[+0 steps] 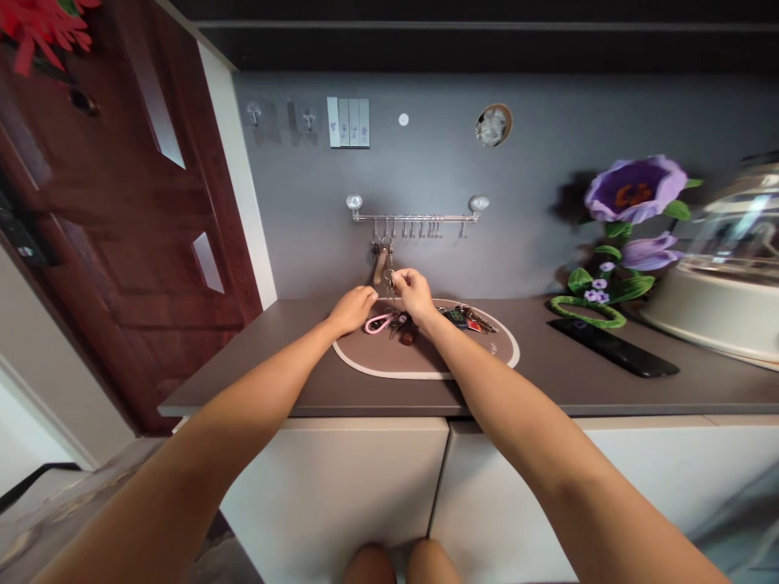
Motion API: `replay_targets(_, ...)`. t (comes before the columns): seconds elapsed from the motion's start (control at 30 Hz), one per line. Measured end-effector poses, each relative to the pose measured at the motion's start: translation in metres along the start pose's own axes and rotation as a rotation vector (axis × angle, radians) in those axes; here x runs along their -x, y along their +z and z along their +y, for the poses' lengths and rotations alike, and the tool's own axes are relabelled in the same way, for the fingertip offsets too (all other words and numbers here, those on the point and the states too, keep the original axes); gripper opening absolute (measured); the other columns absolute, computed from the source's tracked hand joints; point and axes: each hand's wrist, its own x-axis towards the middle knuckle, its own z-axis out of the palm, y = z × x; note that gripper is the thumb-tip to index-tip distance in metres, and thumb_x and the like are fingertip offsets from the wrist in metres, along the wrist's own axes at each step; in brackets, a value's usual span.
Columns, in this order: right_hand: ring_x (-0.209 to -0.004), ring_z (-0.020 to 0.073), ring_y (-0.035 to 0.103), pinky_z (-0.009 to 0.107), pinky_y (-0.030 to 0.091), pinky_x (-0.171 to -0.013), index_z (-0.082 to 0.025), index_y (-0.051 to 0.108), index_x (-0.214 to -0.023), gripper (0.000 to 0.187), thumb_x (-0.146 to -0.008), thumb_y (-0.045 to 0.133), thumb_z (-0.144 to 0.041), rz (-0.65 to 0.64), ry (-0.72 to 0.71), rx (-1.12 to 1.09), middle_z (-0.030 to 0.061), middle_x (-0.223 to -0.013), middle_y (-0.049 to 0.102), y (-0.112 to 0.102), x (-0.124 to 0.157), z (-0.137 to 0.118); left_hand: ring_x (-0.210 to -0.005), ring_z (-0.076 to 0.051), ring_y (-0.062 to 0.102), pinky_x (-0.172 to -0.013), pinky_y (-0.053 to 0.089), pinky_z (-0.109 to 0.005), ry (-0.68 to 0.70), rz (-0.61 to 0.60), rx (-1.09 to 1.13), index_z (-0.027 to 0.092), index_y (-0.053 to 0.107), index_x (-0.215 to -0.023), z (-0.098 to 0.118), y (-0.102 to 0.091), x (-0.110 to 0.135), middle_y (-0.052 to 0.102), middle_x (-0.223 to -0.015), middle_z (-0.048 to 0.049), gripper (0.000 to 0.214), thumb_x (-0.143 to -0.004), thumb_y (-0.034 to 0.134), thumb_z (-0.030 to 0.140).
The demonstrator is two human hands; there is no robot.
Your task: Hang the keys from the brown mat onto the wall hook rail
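My right hand [414, 296] pinches a metal key ring [390, 277] just above the mat, in front of the wall rail. My left hand [354, 309] is low over the mat's left edge, its fingers bent together; what they hold, if anything, is hidden. Close beside it lies a pink strap loop [378, 324]. Keys and a small brown fob [408, 335] lie between the hands on the oval brown mat [389, 365]. Past my right wrist are a dark key fob [455, 319] and a braided strap [480, 321]. A brown strap [380, 266] hangs from the rail.
A hook rail [419, 218] is fixed by suction cups to the grey wall. On the counter [243, 357], a black phone-like slab [614, 347], purple fabric flowers [636, 191] and a white-based clear dome [718, 300] stand or lie to the right. A wall switch [349, 123] is above; a red-brown door [122, 203] is left.
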Motion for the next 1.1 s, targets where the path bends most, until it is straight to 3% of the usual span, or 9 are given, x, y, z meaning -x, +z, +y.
replay_targets(0.3, -0.062, 0.0090, 0.051, 0.024, 0.045, -0.060, -0.016, 0.050, -0.077, 0.032, -0.066, 0.055, -0.046, 0.055, 0.118, -0.228, -0.0017, -0.069, 0.052, -0.003, 0.000, -0.002, -0.080, -0.016, 0.054, -0.071, 0.039, -0.027, -0.046, 0.042, 0.038, 0.016, 0.058, -0.083, -0.003, 0.003, 0.001, 0.062, -0.085, -0.0061, 0.024, -0.084, 0.036, 0.025)
replay_targets(0.57, -0.060, 0.0094, 0.050, 0.024, 0.045, -0.055, -0.016, 0.051, -0.077, 0.038, -0.063, 0.056, -0.051, 0.108, 0.149, -0.211, -0.0013, -0.067, 0.053, -0.009, -0.006, -0.013, -0.074, -0.015, 0.054, -0.067, 0.038, -0.026, -0.046, 0.071, 0.093, 0.016, 0.059, -0.078, -0.003, 0.002, 0.003, 0.063, -0.080, -0.0055, 0.028, -0.085, 0.035, 0.028)
replay_targets(0.8, -0.053, 0.0070, 0.046, 0.021, 0.044, -0.049, -0.016, 0.049, -0.075, 0.028, -0.068, 0.055, -0.043, 0.104, 0.140, -0.210, -0.0016, -0.064, 0.051, -0.011, -0.027, -0.034, -0.075, -0.015, 0.053, -0.069, 0.038, -0.027, -0.058, 0.075, 0.127, 0.016, 0.060, -0.077, -0.002, 0.003, 0.003, 0.062, -0.079, -0.0050, 0.028, -0.085, 0.035, 0.028)
replay_targets(1.1, -0.040, 0.0064, 0.039, 0.020, 0.036, -0.040, -0.017, 0.048, -0.070, 0.013, -0.075, 0.049, -0.029, 0.207, 0.141, -0.156, -0.0043, -0.051, 0.043, -0.004, -0.065, -0.054, -0.072, -0.014, 0.053, -0.067, 0.038, -0.026, -0.044, 0.079, 0.147, 0.016, 0.060, -0.077, -0.001, 0.003, 0.002, 0.063, -0.078, -0.0050, 0.028, -0.084, 0.035, 0.028)
